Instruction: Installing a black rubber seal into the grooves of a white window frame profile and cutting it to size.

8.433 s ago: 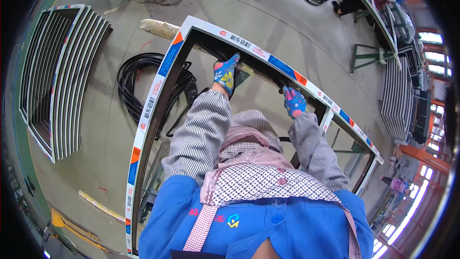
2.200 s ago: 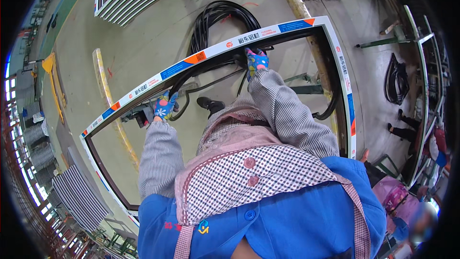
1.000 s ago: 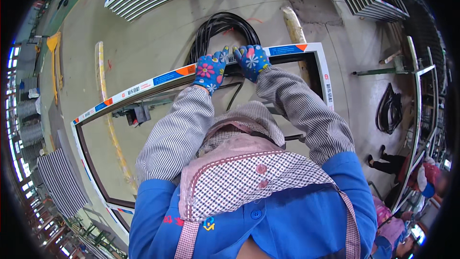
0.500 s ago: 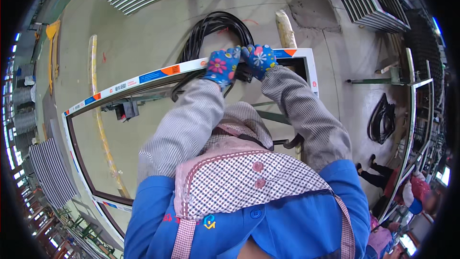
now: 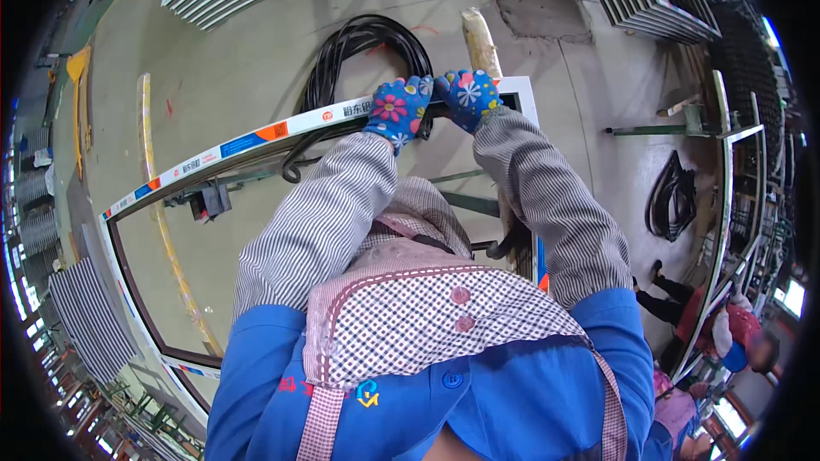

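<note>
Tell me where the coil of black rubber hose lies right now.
In the head view, the coil of black rubber hose lies on the concrete floor at upper centre, just beyond the white window frame and the left hand in its flowered glove.

Bright, even daylight; sharp centre, fisheye-bent edges.

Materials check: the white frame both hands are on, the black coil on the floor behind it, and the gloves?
White window frame: looks like plastic or coated metal profile, smooth and glossy, with protective film in blue and orange; cannot tell which. Black coil: flexible rubber-like strip, matte, bends in loose loops. Gloves on left hand and right hand: soft fabric, floral print.
</note>
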Motion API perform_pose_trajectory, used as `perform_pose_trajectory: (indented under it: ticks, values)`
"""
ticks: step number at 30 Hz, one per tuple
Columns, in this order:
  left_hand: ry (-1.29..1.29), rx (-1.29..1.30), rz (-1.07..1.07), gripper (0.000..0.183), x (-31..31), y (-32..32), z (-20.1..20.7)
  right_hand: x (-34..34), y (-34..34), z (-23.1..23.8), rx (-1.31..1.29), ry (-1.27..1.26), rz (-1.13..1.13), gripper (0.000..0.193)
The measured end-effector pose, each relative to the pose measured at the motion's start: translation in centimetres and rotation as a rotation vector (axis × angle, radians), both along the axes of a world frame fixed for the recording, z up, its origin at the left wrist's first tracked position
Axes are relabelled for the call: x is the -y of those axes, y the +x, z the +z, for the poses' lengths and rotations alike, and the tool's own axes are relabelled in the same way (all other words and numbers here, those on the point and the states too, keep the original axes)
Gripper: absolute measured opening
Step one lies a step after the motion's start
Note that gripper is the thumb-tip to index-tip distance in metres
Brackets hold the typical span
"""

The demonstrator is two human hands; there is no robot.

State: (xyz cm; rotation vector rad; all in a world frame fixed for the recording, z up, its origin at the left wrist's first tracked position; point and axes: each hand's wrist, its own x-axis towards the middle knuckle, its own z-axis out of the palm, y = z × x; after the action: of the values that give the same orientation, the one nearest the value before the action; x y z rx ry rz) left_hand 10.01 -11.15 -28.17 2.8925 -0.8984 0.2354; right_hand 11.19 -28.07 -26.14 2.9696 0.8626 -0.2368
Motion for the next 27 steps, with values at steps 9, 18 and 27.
perform_pose_trajectory:
  ticks: [9,18,27]
  values:
    - [-0.085,-0.097,0.027,0.024,6.2,0.7,0.5,4.8,0.1,0.8,0.208,0.057,-0.063,0.009]
    - [-0.149,-0.102,0.008,0.019,8.4,1.2,0.2,6.7,-0.5,1.3,0.17,0.163,-0.155,0.018]
    - [-0.264,-0.062,0.052,0.015,10.1,1.8,-1.4,6.2,0.0,1.5,0.09,0.308,-0.252,0.016]
